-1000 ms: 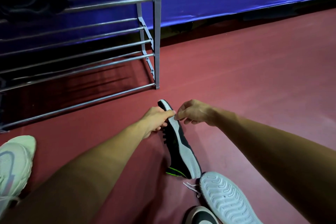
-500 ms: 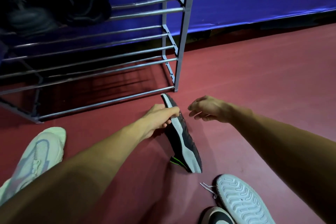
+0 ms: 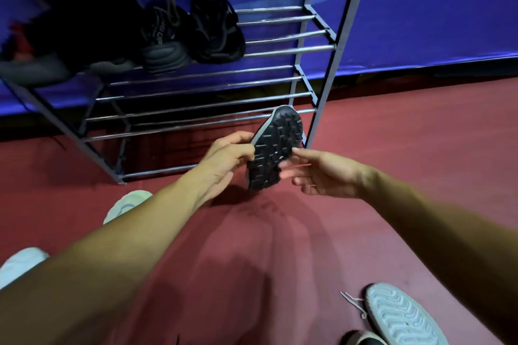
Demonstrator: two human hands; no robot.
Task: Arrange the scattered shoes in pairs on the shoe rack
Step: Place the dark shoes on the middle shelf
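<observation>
A black sneaker (image 3: 273, 145) with a lugged dark sole and grey edge is lifted off the red floor, its sole facing me. My left hand (image 3: 224, 159) grips its left edge. My right hand (image 3: 322, 173) touches the sole's right side with its fingertips. Just behind stands the grey metal shoe rack (image 3: 325, 87), its lower shelves bare bars. Several black shoes (image 3: 165, 36) sit on an upper shelf at the left.
A pale sneaker (image 3: 127, 204) lies on the floor at the left, another pale one (image 3: 19, 263) at the left edge. A white sneaker, sole up (image 3: 403, 316), and a dark shoe (image 3: 361, 339) lie at the bottom right. A blue banner (image 3: 434, 14) backs the rack.
My left hand has lifted the black sneaker off the floor and turned its sole toward me. My right hand has come back onto it. The view has tilted up toward the rack.
</observation>
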